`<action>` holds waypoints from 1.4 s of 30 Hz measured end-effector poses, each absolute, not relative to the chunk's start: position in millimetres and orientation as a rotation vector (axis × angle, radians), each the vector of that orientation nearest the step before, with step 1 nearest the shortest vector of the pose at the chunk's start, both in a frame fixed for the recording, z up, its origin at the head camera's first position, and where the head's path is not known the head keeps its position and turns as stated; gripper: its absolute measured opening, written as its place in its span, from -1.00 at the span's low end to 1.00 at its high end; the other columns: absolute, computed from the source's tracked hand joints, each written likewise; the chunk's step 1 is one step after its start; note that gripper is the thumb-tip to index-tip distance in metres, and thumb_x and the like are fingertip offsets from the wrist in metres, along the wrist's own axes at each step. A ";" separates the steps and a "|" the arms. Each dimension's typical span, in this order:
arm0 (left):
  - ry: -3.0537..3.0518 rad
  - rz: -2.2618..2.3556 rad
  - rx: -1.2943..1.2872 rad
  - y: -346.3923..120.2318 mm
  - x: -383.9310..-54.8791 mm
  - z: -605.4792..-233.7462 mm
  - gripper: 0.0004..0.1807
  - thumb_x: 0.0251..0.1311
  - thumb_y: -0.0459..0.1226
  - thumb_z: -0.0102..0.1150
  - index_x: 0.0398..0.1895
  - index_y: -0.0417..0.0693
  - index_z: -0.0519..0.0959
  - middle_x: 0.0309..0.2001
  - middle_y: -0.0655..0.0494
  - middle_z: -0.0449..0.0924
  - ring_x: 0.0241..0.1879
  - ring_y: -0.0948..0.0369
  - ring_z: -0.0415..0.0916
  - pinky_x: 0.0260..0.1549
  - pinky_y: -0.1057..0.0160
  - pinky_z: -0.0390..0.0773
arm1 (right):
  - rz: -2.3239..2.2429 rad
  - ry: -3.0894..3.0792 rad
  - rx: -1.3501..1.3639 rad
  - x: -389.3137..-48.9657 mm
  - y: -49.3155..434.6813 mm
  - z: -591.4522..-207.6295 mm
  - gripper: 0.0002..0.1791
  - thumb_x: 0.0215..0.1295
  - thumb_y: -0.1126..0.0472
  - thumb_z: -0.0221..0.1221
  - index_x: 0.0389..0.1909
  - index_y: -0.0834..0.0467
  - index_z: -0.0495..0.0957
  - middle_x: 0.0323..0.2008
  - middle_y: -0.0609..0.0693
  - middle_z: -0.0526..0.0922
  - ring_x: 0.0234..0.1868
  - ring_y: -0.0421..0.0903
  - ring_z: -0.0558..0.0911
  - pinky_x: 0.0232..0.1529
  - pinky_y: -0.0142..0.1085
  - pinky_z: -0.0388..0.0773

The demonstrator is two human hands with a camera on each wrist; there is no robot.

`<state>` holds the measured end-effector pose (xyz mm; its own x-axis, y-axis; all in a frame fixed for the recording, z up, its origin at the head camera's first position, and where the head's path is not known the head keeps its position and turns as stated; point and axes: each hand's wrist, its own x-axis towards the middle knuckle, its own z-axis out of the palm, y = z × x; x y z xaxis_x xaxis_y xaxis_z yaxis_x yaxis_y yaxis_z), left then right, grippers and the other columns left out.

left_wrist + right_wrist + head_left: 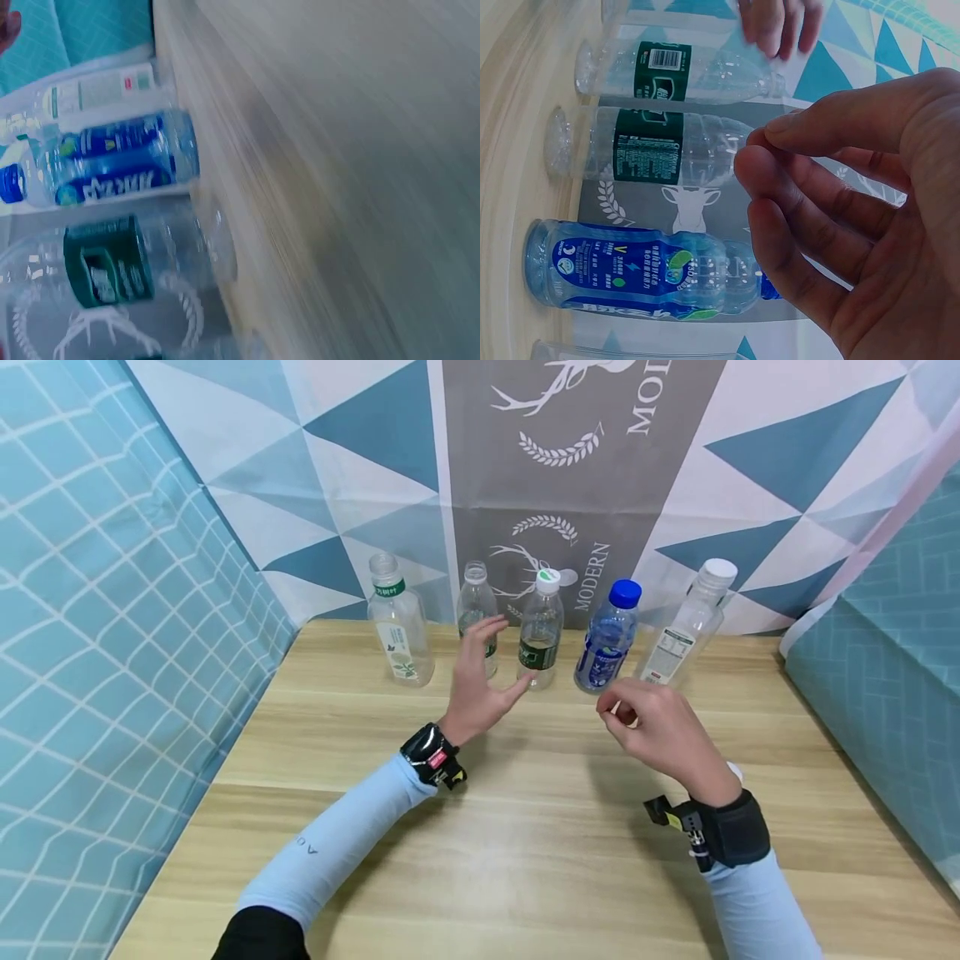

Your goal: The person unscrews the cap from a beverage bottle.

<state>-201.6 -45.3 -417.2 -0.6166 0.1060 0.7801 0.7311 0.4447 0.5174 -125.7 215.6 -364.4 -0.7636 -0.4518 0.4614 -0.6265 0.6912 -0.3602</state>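
My left hand (480, 693) is raised with fingers and thumb spread, holding nothing. It overlaps the lower part of an uncapped clear bottle (476, 602), and its thumb tip lies near the base of a green-labelled bottle with a white cap (547, 580). Thumb and fingertips meet on my right hand (663, 731), which is curled in front of the blue-labelled bottle (606, 647) and a clear bottle with a white label (686, 631). No object shows between its fingers (780, 214) in the right wrist view. All these bottles stand upright.
Another uncapped clear bottle (401, 639) with a green neck band stands at the left end of the row. The wooden table (480, 860) meets a patterned backdrop (375, 460) behind the bottles. Tiled blue cloth (112, 652) borders the left side, and a teal covered block (885, 693) the right.
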 end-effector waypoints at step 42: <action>-2.478 -1.343 -0.821 -43.9 -154.1 -421.4 0.01 -0.20 -0.33 0.59 0.46 -0.03 0.35 0.36 0.00 0.53 0.29 0.04 0.54 0.27 0.04 0.58 | 0.853 -2.532 0.791 -112.5 210.3 -351.7 -0.57 0.02 0.17 0.57 -0.10 0.13 0.64 -0.40 -0.12 0.72 -0.50 -0.29 0.58 -0.45 -0.43 0.58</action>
